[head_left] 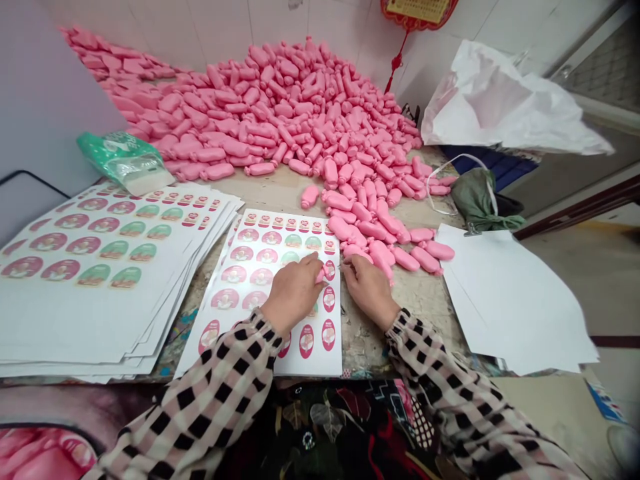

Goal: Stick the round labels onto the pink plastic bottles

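My left hand (295, 293) is over a sheet of stickers (265, 313), its fingers closed on a small pink plastic bottle (321, 274). Only the bottle's end shows past the fingertips. My right hand (369, 288) is just right of the sheet, thumb and forefinger pinched together close to the bottle. Whatever lies in that pinch is too small to name. The sheet carries rows of pink, green and red oval and rounded labels, partly covered by my left hand and sleeve. Beyond my right hand lie loose pink bottles (380, 230) of the same kind.
A large heap of pink bottles (280, 100) fills the back of the table. Stacked sticker sheets (75, 320) lie at left, with a green plastic packet (123, 157) on them. White sheets (510, 300), a dark green cloth bag (475, 197) and a white plastic bag (500, 100) are at right.
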### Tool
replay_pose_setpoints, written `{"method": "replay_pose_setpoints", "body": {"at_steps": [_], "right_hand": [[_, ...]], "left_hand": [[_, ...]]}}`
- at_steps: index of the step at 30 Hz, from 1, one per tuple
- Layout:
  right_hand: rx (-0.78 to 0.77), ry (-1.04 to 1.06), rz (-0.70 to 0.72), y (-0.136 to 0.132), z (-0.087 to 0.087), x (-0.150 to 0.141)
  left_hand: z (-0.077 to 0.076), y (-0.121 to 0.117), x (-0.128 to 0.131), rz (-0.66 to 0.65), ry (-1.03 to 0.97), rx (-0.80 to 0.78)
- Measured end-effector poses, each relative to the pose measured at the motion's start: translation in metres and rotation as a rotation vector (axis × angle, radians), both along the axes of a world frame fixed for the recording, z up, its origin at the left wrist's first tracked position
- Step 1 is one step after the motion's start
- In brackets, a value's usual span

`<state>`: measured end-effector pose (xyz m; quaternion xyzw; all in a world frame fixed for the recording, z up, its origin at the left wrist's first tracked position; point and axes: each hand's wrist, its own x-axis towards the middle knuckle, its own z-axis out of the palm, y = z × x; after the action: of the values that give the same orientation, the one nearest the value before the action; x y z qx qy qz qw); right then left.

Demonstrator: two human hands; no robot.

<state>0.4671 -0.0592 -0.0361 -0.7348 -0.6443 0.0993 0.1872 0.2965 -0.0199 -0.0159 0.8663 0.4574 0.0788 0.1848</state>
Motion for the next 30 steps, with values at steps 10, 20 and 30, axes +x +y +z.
{"method": "replay_pose_setpoints", "body": {"at_steps": [10,20,30], "right_hand": [[0.013,-0.135,0.108,0.009,0.004,0.005],[-0.054,-0.068,0.215,0.015,0.007,0.016],[0.006,-0.145,0.142,0.012,0.004,0.009]], "left_hand": [[0.002,0.009,0.003,0.01,0.078,-0.099],[-0.002,0.014,0.002,-0.036,0.074,-0.07],[-0.009,0.015,0.0,-0.05,0.059,-0.061]]}}
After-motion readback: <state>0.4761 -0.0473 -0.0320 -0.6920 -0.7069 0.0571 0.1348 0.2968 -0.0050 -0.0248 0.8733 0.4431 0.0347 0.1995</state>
